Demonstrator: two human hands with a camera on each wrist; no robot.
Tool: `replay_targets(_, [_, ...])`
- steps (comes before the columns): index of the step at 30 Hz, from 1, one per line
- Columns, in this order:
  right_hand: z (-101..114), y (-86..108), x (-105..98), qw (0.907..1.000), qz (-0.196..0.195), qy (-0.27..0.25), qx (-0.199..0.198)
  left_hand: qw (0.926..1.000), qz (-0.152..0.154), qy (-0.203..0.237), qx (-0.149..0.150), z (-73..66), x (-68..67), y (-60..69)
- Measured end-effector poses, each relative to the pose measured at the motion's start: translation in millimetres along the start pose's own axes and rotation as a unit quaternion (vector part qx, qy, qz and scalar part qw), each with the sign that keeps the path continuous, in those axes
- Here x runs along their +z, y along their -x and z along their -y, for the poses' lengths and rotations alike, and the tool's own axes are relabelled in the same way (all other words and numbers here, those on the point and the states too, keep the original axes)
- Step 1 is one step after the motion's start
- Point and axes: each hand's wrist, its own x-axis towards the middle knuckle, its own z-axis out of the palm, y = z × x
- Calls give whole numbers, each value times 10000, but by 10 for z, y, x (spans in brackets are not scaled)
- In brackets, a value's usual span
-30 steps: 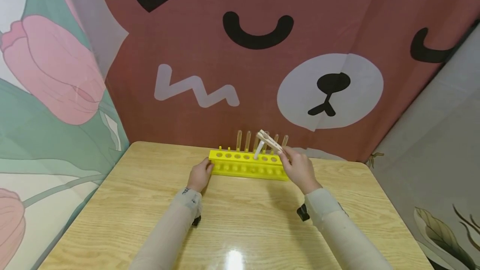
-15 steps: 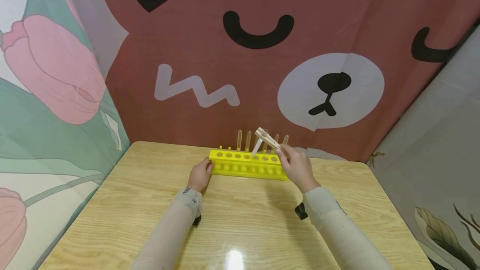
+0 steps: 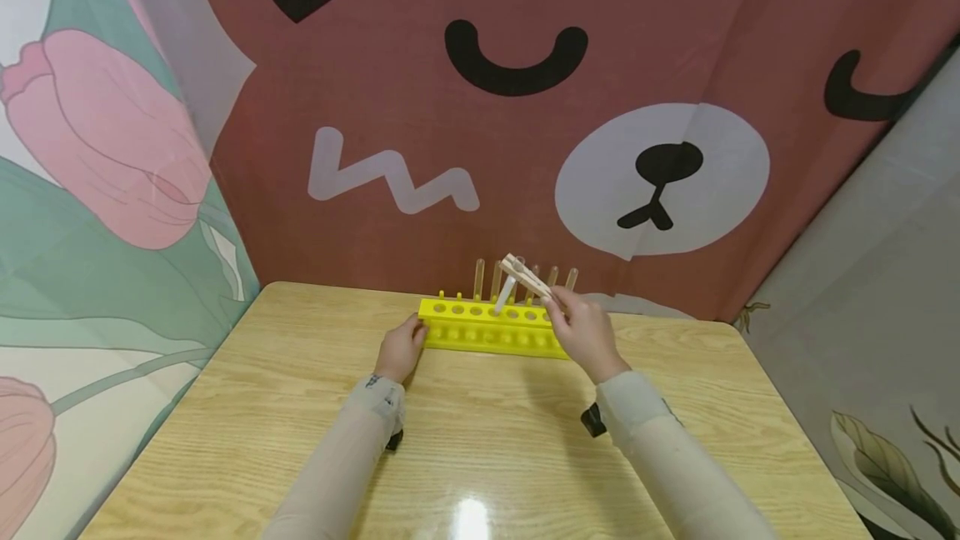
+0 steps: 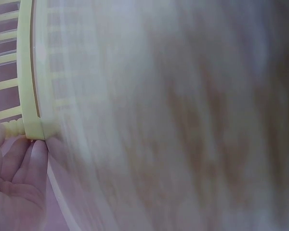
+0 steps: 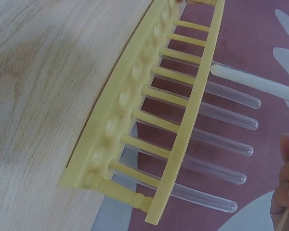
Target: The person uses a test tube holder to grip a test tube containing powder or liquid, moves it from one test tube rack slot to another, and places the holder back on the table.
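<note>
My left hand (image 3: 400, 350) grips the left end post of a yellow test tube rack (image 3: 491, 344); the left wrist view shows fingers and thumb around that post (image 4: 13, 128). My right hand (image 3: 588, 332) holds a wooden test tube clamp (image 3: 529, 277) by its handle. Clamped in its far end is a test tube (image 3: 506, 293) with white contents, tilted, mouth up. Its rounded bottom is just over the rack's top plate, near a middle hole. In the right wrist view, this white tube (image 5: 255, 82) lies close beside the plate; whether they touch, I cannot tell.
Behind the top plate, several clear test tubes (image 5: 214, 198) stand upside down on the rack's pegs. Two pegs at the left (image 3: 450, 297) are bare. The rack stands near the back edge of the wooden table (image 3: 480, 432), before a printed curtain (image 3: 375, 248).
My right hand has moved left with the clamp and the white tube, which first rose out of a hole and now hangs over one farther left. The left hand has stayed.
</note>
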Motion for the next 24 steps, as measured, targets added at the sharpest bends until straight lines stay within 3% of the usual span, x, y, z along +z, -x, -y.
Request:
replay_targets(16, [53,17,99,9997,154,145,156,10000,34,9,43,-26,-10,1])
replay_targets(24, [64,21,140,9993,249,260,134,9999,81,82,-77,-4,-11,-8])
